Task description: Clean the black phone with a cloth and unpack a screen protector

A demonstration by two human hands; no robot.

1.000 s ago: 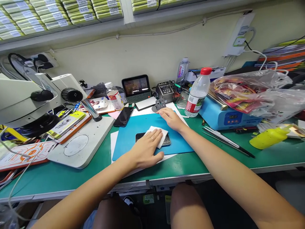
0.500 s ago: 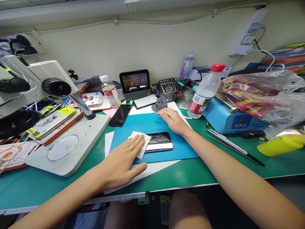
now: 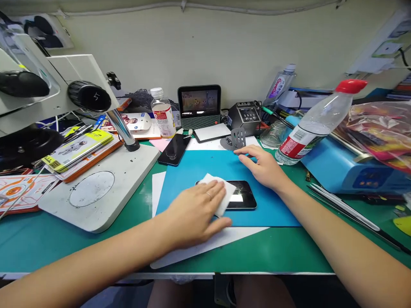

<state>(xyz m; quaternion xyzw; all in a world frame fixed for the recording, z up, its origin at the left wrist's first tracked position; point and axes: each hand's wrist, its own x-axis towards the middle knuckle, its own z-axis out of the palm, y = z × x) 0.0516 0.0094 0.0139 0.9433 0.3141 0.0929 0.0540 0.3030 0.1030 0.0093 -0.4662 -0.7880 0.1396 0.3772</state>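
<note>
A phone (image 3: pixel 246 196) with a dark, glossy face lies on a blue mat (image 3: pixel 192 164), with light reflected in it. My left hand (image 3: pixel 201 209), fingers straight and close together, holds a white wipe (image 3: pixel 227 194) down against the phone's face. Hand and wipe hide much of the phone's left half. Just beyond the phone's right end, my right hand (image 3: pixel 261 167) hovers or rests over the mat with its fingers loosely apart and nothing in them. Beyond its fingertips is a small grey stand (image 3: pixel 238 137).
At left stands a microscope base (image 3: pixel 125 179). Behind the mat are another dark phone (image 3: pixel 175 149), a white slab (image 3: pixel 212 132) and a lit screen (image 3: pixel 199 102). On the right are a red-capped bottle (image 3: pixel 316 122), tweezers (image 3: pixel 346 209) and a blue device (image 3: pixel 340 167).
My left hand and the wipe have slid right along the phone, baring its left end. My right hand stays near the phone's right end. The whole view has shifted.
</note>
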